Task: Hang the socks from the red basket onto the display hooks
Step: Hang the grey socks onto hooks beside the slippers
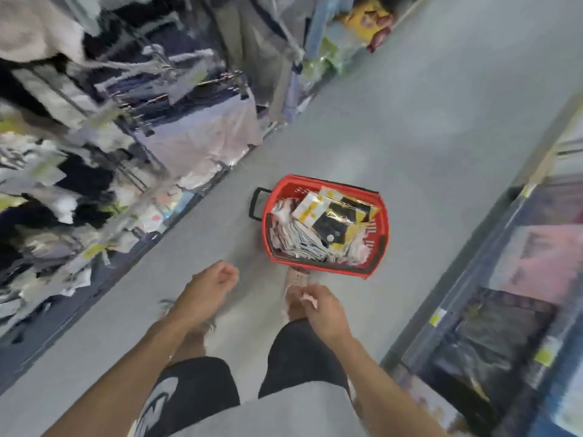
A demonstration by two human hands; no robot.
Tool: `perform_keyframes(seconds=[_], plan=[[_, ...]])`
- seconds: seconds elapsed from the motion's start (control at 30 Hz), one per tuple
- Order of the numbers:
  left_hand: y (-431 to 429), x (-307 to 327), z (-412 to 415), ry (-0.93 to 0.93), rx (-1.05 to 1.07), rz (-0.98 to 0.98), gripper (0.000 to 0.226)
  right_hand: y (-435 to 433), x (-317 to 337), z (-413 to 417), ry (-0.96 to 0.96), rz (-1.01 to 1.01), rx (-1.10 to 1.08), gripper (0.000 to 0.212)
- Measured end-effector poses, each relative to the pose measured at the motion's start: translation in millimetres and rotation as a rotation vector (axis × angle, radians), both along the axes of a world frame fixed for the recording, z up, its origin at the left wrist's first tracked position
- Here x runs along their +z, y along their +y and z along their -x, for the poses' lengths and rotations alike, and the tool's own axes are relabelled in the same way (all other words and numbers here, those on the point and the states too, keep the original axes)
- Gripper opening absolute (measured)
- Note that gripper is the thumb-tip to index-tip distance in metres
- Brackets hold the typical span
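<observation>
- Head view, blurred by motion: a person stands in a shop aisle, looking down at a grey floor [394, 127].
- The basket [377, 247], red with a black handle [256, 205] on its left end, sits on the floor ahead of the person's feet. Its long axis seems to run across the picture, tilted slightly down to the right.
- Socks [331, 222] in flat packs fill the basket. Pale packs stand on edge at the left, and dark and yellow packs lie on top, pointing diagonally.
- The left hand [211, 285] hangs over the floor, well left of the basket, fingers curled in on nothing.
- The right hand [325, 310] is just below the basket, its fingers apparently pinching a small pale item [308, 299] I cannot identify.
- A rack [104, 130] of hanging packs lines the left, and shelves [520, 279] line the right.
</observation>
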State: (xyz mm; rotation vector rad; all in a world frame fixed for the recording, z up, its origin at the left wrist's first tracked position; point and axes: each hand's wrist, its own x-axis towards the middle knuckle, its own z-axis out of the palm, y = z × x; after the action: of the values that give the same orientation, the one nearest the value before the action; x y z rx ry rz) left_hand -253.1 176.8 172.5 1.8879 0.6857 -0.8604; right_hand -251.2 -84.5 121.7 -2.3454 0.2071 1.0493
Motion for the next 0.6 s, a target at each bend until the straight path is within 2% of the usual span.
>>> perform_keyframes(seconds=[0.1, 0.2, 0.3, 0.43, 0.53, 0.6], plan=[[-83.0, -44.7, -52.6, 0.048, -0.147, 0.052, 0.005, -56.9, -34.4, -51.0, -0.034, 0.037, -0.055, 0.030], [-148.6, -101.3, -103.4, 0.071, -0.360, 0.063, 0.016, -100.2, -93.5, -116.3, -0.100, 0.102, -0.039, 0.039], [-194.5, -161.7, -153.6, 0.052, -0.377, 0.079, 0.018, -123.7, -162.4, -179.4, -0.141, 0.148, 0.023, 0.043], [-218.8, -235.2, -191.0, -0.050, -0.466, -0.042, 0.021, -133.4, -250.8, -241.5, -0.240, 0.231, 0.174, 0.056], [-218.4, -280.5, -187.9, 0.010, -0.563, -0.099, 0.023, -134.6, -297.9, -256.7, -0.194, 0.382, 0.238, 0.080], [-217.0, -303.5, -179.7, 0.081, -0.623, -0.130, 0.020, -132.6, -317.0, -252.5, -0.170, 0.453, 0.299, 0.088]])
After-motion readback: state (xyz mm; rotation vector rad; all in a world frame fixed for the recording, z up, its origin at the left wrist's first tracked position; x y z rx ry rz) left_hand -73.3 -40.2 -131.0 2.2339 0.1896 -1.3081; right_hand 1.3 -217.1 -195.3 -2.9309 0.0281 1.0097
